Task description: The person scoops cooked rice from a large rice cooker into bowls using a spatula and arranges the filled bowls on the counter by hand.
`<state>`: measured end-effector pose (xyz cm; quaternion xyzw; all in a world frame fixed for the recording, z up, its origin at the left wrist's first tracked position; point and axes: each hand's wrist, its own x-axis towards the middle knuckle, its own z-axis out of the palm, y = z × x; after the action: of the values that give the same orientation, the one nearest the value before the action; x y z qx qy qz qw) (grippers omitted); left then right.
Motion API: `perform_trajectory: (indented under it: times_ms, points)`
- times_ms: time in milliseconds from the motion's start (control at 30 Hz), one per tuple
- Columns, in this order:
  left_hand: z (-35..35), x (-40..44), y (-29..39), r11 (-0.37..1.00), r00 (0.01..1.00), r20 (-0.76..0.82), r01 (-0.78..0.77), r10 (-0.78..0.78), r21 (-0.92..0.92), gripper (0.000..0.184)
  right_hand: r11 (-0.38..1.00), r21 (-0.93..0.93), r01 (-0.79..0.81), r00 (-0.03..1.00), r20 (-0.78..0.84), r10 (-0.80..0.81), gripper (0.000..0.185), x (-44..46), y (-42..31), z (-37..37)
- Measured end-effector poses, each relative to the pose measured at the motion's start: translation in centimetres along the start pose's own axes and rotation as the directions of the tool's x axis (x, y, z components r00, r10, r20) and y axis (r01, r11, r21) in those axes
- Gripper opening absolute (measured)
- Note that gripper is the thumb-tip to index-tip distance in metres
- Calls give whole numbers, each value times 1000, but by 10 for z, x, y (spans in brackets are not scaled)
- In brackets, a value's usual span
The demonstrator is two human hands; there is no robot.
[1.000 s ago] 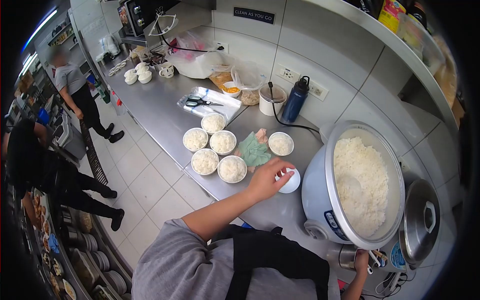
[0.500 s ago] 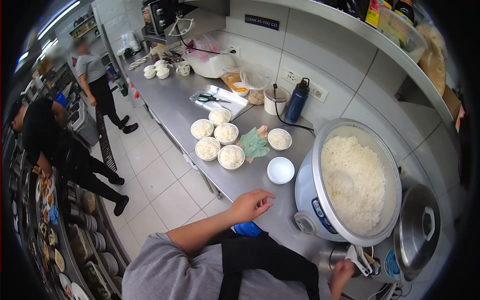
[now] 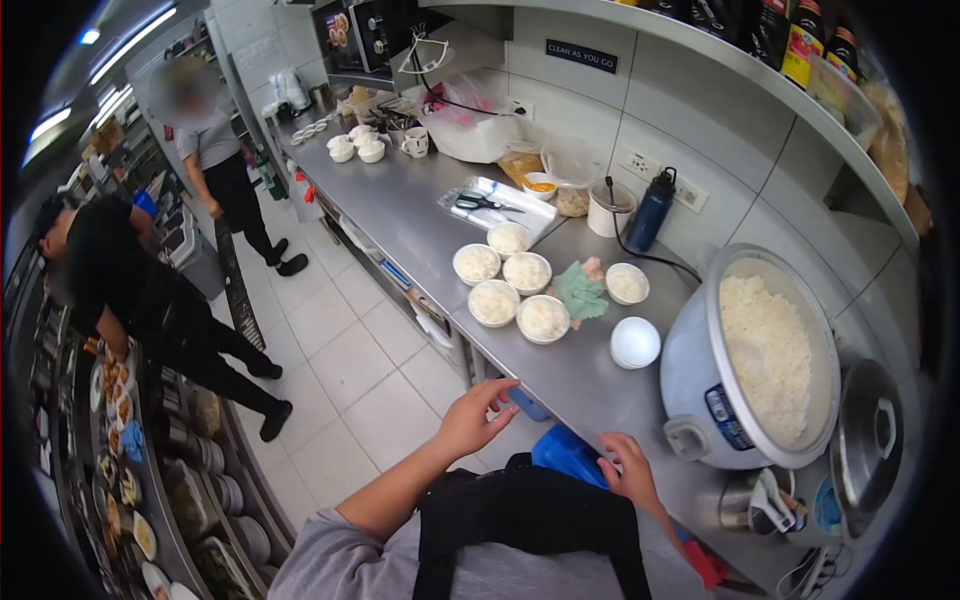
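My left hand (image 3: 480,416) is over the counter's front edge, empty, its fingers loosely bent and apart. Lower and to its right, my right hand (image 3: 628,468) is also open, above something blue (image 3: 565,452) below the counter edge. Several white bowls of rice (image 3: 527,272) stand grouped beyond my left hand. A single rice bowl (image 3: 627,284) sits apart, across a green cloth (image 3: 580,291). Closest to my hands is a white bowl (image 3: 635,343) without rice. The uncovered rice cooker (image 3: 712,400) holds a mass of cooked rice (image 3: 768,355). A white-handled utensil (image 3: 772,503) stands in a metal container (image 3: 738,500).
A metal lid (image 3: 868,450) leans right of the cooker. Behind the bowls are scissors (image 3: 485,203) on plastic packaging, a lidded tub (image 3: 610,208) and a blue bottle (image 3: 653,210). A shelf (image 3: 700,55) overhangs. Two people (image 3: 150,290) (image 3: 225,165) stand across the aisle at left.
My right hand has left the area by the white-handled utensil and come inward, opening. My left hand stays empty near the counter edge. The view has swung left, so the counter appears farther right.
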<state>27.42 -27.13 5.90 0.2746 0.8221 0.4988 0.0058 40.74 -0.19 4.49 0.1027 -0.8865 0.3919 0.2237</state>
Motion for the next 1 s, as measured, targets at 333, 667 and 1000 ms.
perform_trajectory:
  times_ms: [333, 667, 1000]
  points:
    - [-127, 19, -121, 974, 974, -37, 225, -225, -27, 80, 842, 316, -436, 900, 130, 417, 44, 66, 29, 172]
    - [-100, 205, -199, 903, 969, 201, 42, -141, 428, 119, 580, 512, -633, 740, 181, 648, 101, 144, 65, 259]
    - [-100, 285, -192, 877, 875, 469, -127, -121, 464, 125, 376, 565, -734, 589, 255, 767, 102, 195, 48, 271]
